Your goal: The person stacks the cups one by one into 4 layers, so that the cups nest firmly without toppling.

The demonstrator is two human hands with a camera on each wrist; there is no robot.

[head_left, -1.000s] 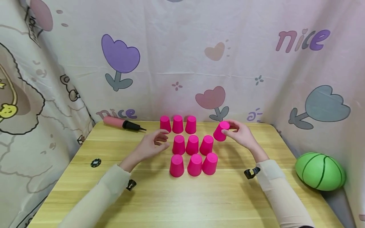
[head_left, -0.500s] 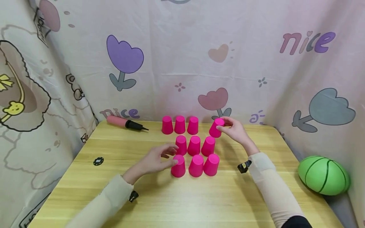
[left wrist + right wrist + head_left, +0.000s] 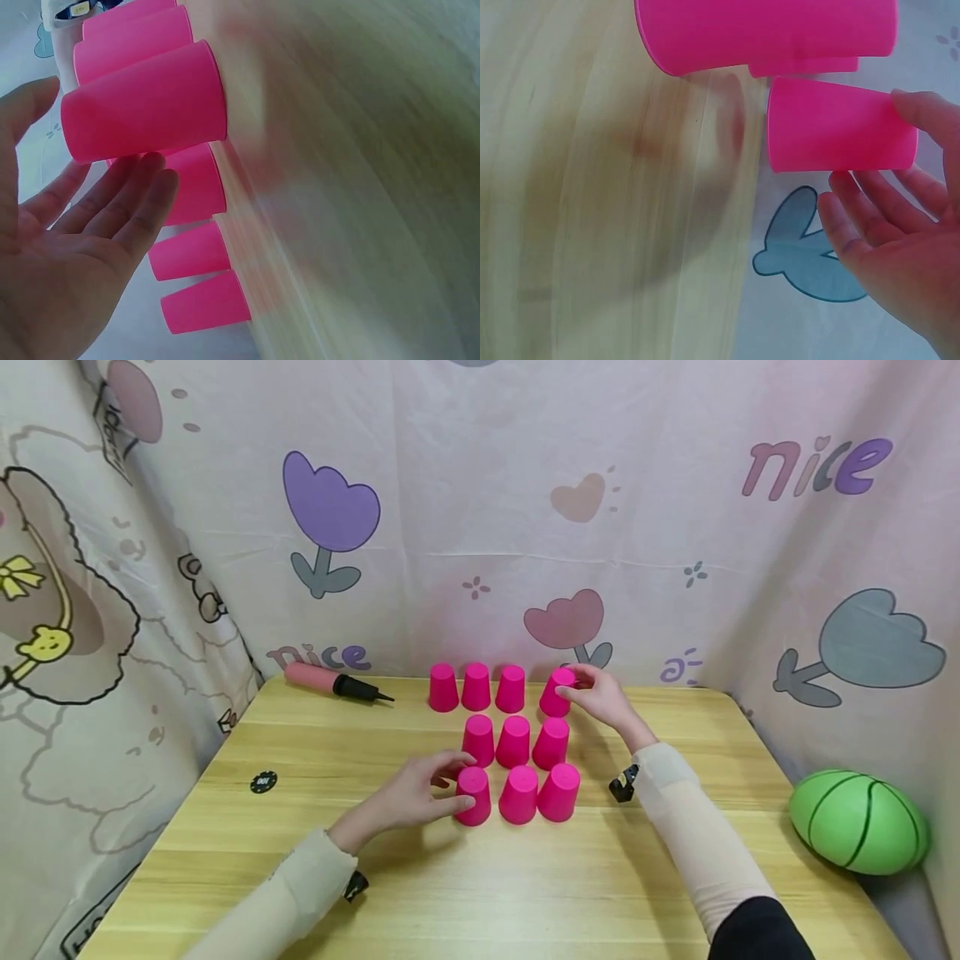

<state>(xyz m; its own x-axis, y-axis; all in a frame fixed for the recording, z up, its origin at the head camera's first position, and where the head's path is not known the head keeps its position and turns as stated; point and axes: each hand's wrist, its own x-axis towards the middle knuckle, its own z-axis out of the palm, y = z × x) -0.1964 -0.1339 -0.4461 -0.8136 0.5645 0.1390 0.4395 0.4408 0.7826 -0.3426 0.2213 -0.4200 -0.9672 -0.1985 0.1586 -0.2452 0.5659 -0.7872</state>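
Observation:
Several bright pink plastic cups stand upside down on the wooden table in three rows. My right hand pinches a slightly tilted cup between thumb and fingertips, at the right end of the back row. In the right wrist view, the thumb lies at this cup's base end, with fingers along its side. My left hand is around the left side of the nearest-row cup. The left wrist view shows that cup with fingertips right at its side and the thumb apart from it.
A pink and black hand pump lies at the back left of the table. A black poker chip is on the left side. To the right, past the table edge, sits a green ball. A printed curtain hangs behind.
My right hand has carried its cup leftward, closer to the back row. My left hand has come forward and right, from beside the middle row to the front-left cup.

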